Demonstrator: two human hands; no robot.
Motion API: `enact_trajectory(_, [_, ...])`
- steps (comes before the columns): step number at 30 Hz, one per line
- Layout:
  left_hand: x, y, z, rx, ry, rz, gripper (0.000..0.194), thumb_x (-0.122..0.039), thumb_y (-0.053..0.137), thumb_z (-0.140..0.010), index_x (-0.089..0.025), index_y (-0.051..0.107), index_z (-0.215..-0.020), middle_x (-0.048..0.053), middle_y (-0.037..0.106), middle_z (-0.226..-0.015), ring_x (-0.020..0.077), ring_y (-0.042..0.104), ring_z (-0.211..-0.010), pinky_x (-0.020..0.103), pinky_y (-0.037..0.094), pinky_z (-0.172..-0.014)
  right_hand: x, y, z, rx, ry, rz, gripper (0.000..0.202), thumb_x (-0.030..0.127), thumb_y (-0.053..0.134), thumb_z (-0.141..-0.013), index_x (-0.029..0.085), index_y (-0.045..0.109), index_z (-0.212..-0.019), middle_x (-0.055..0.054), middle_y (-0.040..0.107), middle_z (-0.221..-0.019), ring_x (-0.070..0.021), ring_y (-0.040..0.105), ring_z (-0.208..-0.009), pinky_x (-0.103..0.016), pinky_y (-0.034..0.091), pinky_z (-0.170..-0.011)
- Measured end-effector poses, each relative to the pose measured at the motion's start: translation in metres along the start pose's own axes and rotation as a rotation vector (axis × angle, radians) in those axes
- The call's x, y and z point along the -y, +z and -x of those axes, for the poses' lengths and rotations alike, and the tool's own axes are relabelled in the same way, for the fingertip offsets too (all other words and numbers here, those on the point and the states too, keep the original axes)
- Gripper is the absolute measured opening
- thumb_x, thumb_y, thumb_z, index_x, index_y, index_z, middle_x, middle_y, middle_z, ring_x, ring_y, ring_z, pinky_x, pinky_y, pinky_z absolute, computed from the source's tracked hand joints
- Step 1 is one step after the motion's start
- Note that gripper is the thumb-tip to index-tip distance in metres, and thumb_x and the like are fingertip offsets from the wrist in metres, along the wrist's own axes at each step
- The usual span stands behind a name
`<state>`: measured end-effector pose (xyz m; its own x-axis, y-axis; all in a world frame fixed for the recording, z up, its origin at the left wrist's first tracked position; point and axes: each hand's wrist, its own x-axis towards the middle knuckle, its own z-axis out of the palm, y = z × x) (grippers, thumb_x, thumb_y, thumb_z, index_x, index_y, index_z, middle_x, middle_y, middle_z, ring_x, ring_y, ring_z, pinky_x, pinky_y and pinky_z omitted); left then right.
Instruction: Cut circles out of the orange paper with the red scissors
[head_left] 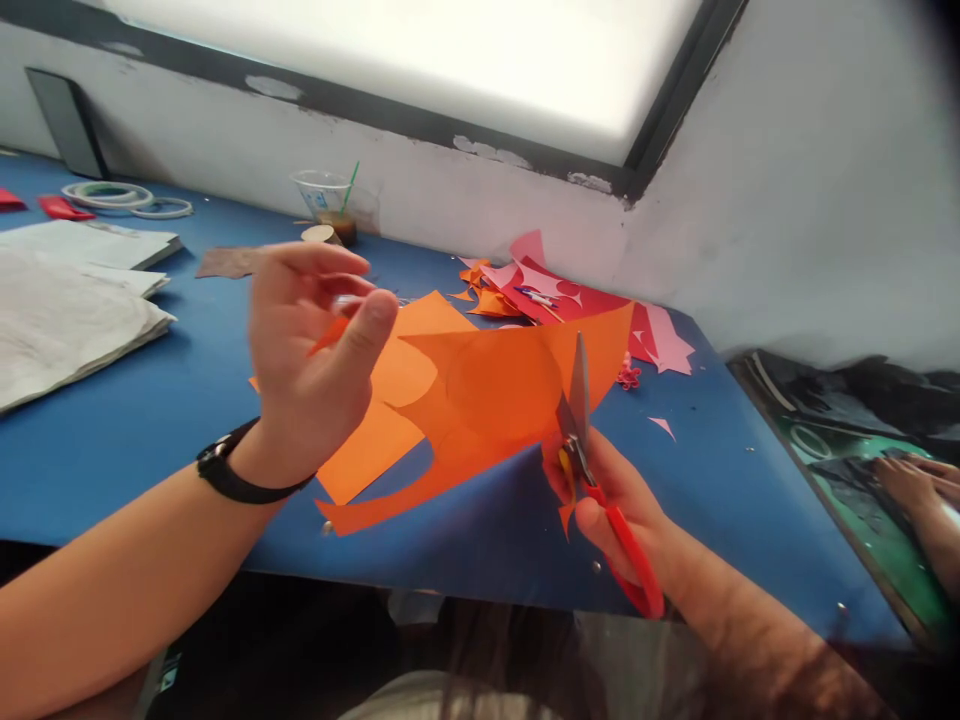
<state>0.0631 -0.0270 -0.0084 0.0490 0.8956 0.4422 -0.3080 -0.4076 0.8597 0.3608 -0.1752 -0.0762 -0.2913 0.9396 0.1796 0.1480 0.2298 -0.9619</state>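
In my right hand (622, 500) are scissors (626, 560) with red handles, blades pointing up and slightly apart. An orange paper sheet (502, 385) with curved cut-outs stands tilted against the blades; my right fingers are partly hidden behind it. A round outline shows faintly on the sheet. Raised to the left of it is my left hand (311, 350), wearing a black wristband (240, 470). Its fingers are bent and a little blurred, the thumb apart from them, with nothing clearly held. Under the sheet, more orange paper (375, 455) lies on the blue table (195, 380).
Pink and red paper (592, 305) and orange scraps (491, 300) lie at the back right. A plastic cup (326, 195) with a green straw stands near the wall. Left are paper stacks (82, 300), tape rolls (120, 198) and a leaning phone (67, 120). Another person's hands (915, 485) show far right.
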Motion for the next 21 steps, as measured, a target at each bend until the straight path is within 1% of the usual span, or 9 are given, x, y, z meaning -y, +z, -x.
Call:
enact_trajectory(4, [-0.018,0.034,0.006,0.105,-0.133,-0.014,0.059,-0.071,0.107,-0.094,-0.025,0.077,-0.115,0.005,0.079,-0.105,0.0226,0.078,-0.093,0.036,0.065,-0.086,-0.011,0.005,-0.001,-0.048,-0.048,-0.071,0.067,0.075,0.093,-0.103,0.033,0.076,-0.153,-0.003,0.07,-0.105,-0.021,0.06,-0.08,-0.034,0.055,-0.068])
enact_trajectory(7, [-0.025,0.057,0.029,0.177,-0.227,-0.022,0.056,-0.07,0.104,-0.096,-0.025,0.076,-0.114,0.004,0.081,-0.101,0.0233,0.08,-0.089,0.036,0.066,-0.082,-0.017,0.008,-0.001,-0.046,-0.028,-0.153,0.06,0.072,0.09,-0.107,0.037,0.074,-0.154,-0.001,0.068,-0.105,-0.0176,0.056,-0.071,-0.03,0.049,-0.059])
enact_trajectory(9, [-0.024,0.063,0.049,0.222,-0.295,-0.03,0.055,-0.07,0.102,-0.096,-0.024,0.076,-0.111,0.004,0.081,-0.096,0.0233,0.08,-0.085,0.036,0.066,-0.079,-0.018,0.009,-0.001,-0.07,-0.032,-0.16,0.057,0.073,0.088,-0.108,0.038,0.074,-0.152,0.0,0.067,-0.102,-0.017,0.055,-0.069,-0.03,0.048,-0.058])
enact_trajectory(11, [-0.019,0.062,0.068,0.266,-0.37,-0.039,0.056,-0.073,0.101,-0.096,-0.023,0.076,-0.105,0.004,0.081,-0.091,0.0228,0.078,-0.08,0.035,0.064,-0.075,-0.019,0.011,-0.002,-0.11,-0.05,-0.137,0.054,0.074,0.087,-0.109,0.039,0.075,-0.149,0.0,0.067,-0.099,-0.0184,0.056,-0.071,-0.031,0.05,-0.062])
enact_trajectory(14, [-0.01,0.057,0.082,0.321,-0.484,-0.036,0.061,-0.076,0.101,-0.095,-0.021,0.075,-0.098,0.006,0.083,-0.089,0.0205,0.075,-0.074,0.033,0.06,-0.071,-0.019,0.014,-0.004,-0.144,-0.088,-0.126,0.051,0.072,0.086,-0.11,0.041,0.076,-0.15,0.0,0.069,-0.099,-0.0213,0.059,-0.077,-0.033,0.053,-0.067])
enact_trajectory(16, [-0.006,0.056,0.081,0.269,-0.512,-0.015,0.068,-0.082,0.101,-0.093,-0.02,0.073,-0.095,0.008,0.085,-0.09,0.0195,0.074,-0.075,0.032,0.058,-0.073,-0.018,0.016,-0.004,-0.141,-0.086,-0.127,0.053,0.072,0.088,-0.109,0.041,0.077,-0.149,-0.001,0.071,-0.102,-0.023,0.062,-0.08,-0.035,0.057,-0.07])
enact_trajectory(18, [-0.005,0.059,0.078,0.187,-0.54,0.035,0.072,-0.083,0.106,-0.087,-0.02,0.072,-0.09,0.005,0.08,-0.081,0.0174,0.07,-0.074,0.03,0.055,-0.074,-0.016,0.018,-0.004,-0.146,-0.059,-0.128,0.058,0.077,0.09,-0.104,0.04,0.078,-0.147,-0.002,0.073,-0.105,-0.0248,0.066,-0.083,-0.038,0.062,-0.073])
enact_trajectory(20, [-0.007,0.066,0.074,0.134,-0.576,0.144,0.067,-0.073,0.114,-0.081,-0.019,0.076,-0.09,0.001,0.073,-0.078,0.0145,0.064,-0.074,0.026,0.054,-0.072,-0.012,0.02,-0.004,-0.152,-0.023,-0.125,0.061,0.08,0.092,-0.101,0.039,0.078,-0.144,-0.004,0.075,-0.108,-0.0268,0.071,-0.089,-0.039,0.065,-0.077])
enact_trajectory(21, [-0.01,0.071,0.073,0.119,-0.593,0.218,0.061,-0.064,0.118,-0.078,-0.019,0.08,-0.093,0.0,0.073,-0.081,0.0136,0.063,-0.076,0.024,0.054,-0.071,-0.01,0.02,-0.003,-0.159,-0.014,-0.121,0.061,0.08,0.091,-0.102,0.038,0.078,-0.143,-0.004,0.075,-0.109,-0.0277,0.072,-0.093,-0.04,0.066,-0.08])
